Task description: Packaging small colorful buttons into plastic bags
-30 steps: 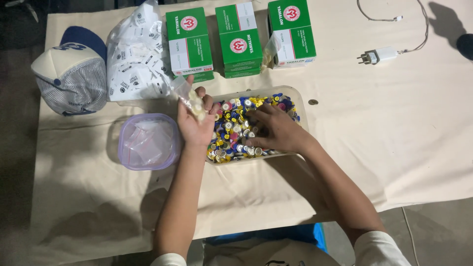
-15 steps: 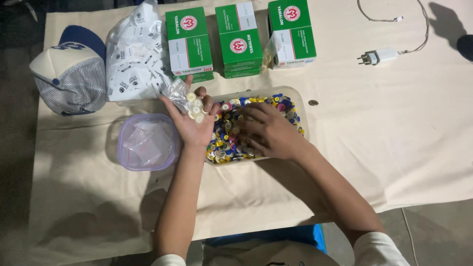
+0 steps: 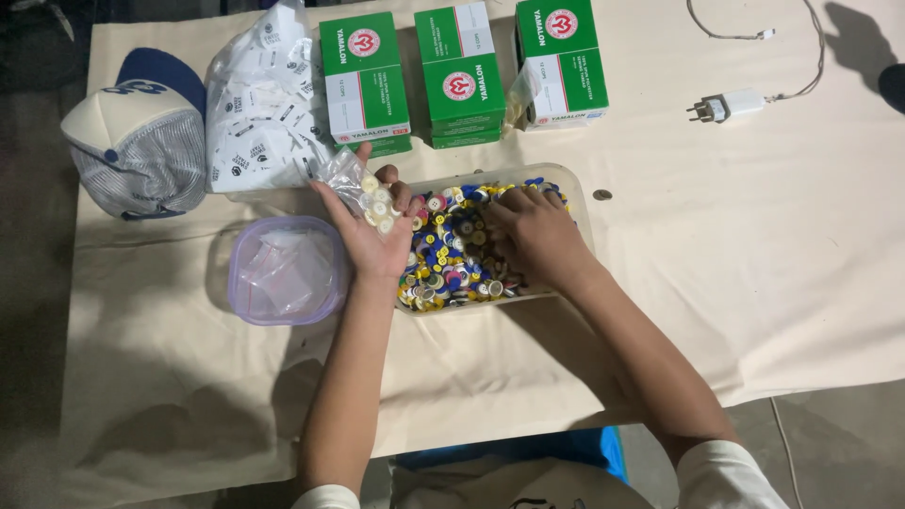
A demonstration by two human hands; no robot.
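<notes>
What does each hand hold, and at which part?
The left hand cradles a small clear bag of white pieces in its palm. Whether the right hand, in the tray, holds anything cannot be told.

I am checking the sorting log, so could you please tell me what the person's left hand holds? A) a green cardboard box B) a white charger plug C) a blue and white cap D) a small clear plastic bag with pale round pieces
D: the left hand, palm up, holds a small clear plastic bag with pale round pieces beside the clear plastic tray of colourful small round pieces.

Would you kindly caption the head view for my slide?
Left hand holds a small clear bag while right hand digs in a tray of colourful buttons.
</notes>
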